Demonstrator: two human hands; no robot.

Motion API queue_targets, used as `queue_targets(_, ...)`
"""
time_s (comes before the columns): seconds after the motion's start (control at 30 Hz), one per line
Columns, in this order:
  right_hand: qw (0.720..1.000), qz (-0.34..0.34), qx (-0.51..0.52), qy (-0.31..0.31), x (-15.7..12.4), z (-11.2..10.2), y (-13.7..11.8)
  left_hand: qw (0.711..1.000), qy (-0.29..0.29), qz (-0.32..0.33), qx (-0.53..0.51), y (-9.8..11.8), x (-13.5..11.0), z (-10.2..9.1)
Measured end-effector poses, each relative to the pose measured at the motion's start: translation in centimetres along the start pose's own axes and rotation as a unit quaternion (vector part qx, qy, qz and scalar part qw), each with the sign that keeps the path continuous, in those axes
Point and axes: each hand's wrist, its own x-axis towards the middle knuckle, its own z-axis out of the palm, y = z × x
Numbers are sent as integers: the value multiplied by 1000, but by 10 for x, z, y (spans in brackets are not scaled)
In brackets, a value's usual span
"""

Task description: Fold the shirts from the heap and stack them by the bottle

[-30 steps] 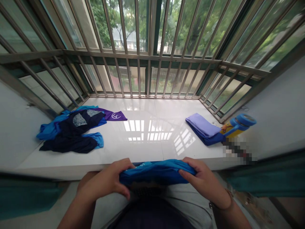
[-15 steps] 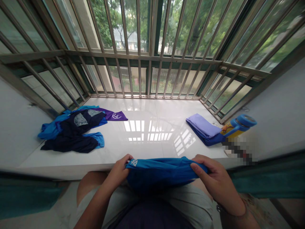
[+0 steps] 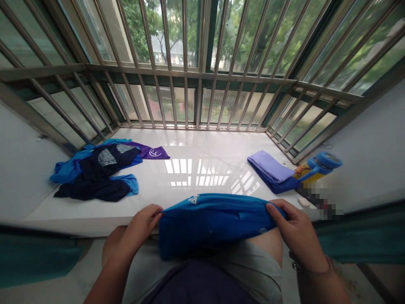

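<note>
A blue garment (image 3: pixel 215 219) with a small white logo near its upper left edge is stretched between my two hands, above my lap and at the ledge's front edge. My left hand (image 3: pixel 144 221) pinches its left corner. My right hand (image 3: pixel 295 230) grips the right end, thumb on top and fingers behind. The garment's lower part sags toward my thighs, and its underside is hidden. Which kind of garment it is, I cannot tell.
A loose pile of dark navy, blue and purple clothes (image 3: pixel 104 179) lies on the left of the white ledge (image 3: pixel 196 145). Folded lilac and dark blue clothes (image 3: pixel 272 166) lie on the right, beside a blue and yellow bottle (image 3: pixel 319 164). Metal bars (image 3: pixel 196 76) line the window.
My hands have moved apart, the left one going left and the right one slightly right. The garment is now pulled wider, and its top edge has risen over the ledge.
</note>
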Motion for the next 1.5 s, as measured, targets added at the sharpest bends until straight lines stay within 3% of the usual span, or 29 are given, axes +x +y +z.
queue_targets(0.1,999,3,-5,-34,-1,3,-1,998,26,-28,-57,-4,-3,1)
queue_targets(0.23,999,8,6,-42,-5,-5,-1,988,64,-67,-121,8,-9,-4)
queue_targets(0.33,999,-6,33,-20,-3,-21,-3,976,150,-94,-130,23,-13,-22)
queue_targets(0.43,999,-34,11,22,22,-33,-11,972,191,-64,-119,44,4,-55)
queue_targets(0.53,992,-72,-83,56,87,-29,-22,984,176,19,-38,73,63,-94)
queue_targets(0.6,984,-79,-148,61,145,-16,-30,984,167,58,30,91,125,-115)
queue_targets(0.67,975,-45,-209,56,202,1,-38,978,181,48,94,106,189,-129)
queue_targets(0.77,971,-38,-233,28,259,25,-42,967,185,-13,173,112,260,-128)
queue_targets(0.83,969,-45,-244,16,268,41,-34,961,184,-17,205,104,280,-112)
queue_targets(0.93,962,-55,-266,-26,243,74,-6,969,127,17,210,77,273,-72)
queue_targets(1.03,951,-49,-290,-99,190,117,32,975,32,17,220,45,247,-26)
queue_targets(1.17,932,-59,-318,-161,117,161,72,974,12,-9,226,22,214,13)
queue_targets(1.3,904,-80,-392,-150,65,167,90,977,6,4,215,17,184,20)
queue_targets(1.43,909,-88,-375,-161,23,149,92,994,-22,54,95,4,137,9)
queue_targets(1.5,914,-87,-359,-168,6,138,92,998,-13,45,37,-7,109,0)
